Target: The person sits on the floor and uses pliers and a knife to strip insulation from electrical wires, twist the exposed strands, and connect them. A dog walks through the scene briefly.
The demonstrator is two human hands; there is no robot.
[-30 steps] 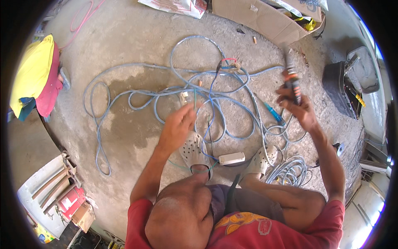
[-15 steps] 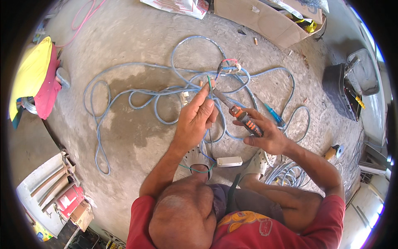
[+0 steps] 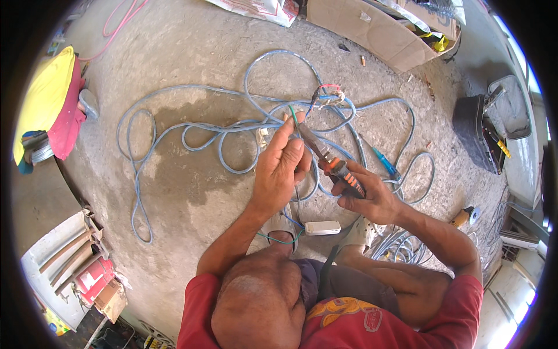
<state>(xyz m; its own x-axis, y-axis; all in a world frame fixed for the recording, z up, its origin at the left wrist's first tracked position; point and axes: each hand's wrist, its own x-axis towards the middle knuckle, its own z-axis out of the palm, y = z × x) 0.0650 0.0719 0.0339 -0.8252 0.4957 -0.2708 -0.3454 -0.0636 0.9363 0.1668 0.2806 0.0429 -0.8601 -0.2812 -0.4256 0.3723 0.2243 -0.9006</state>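
**Metal tip close against a bare fingertip**

Holds a green wire [image 3: 293, 114] at the centre of the frame, closed in the left hand [image 3: 278, 168] along the raised forefinger; cannot tell the exact pinch, hidden by the fingers. Wraps the right hand [image 3: 369, 195], right of centre, around the black-and-orange handle of a hand tool [image 3: 332, 161], metal end angled toward the upper left, right at the wire.

Chief danger: a cut forefinger, from any slip of that end. Also possible: a nicked or severed wire, from too hard a squeeze; a lost hold, from such a thin strand. At lower centre, near the white box [image 3: 322, 227], could snag on the shoe [image 3: 276, 222]. Across the upper centre, loose blue cable [image 3: 281, 52]: easily caught by a foot.
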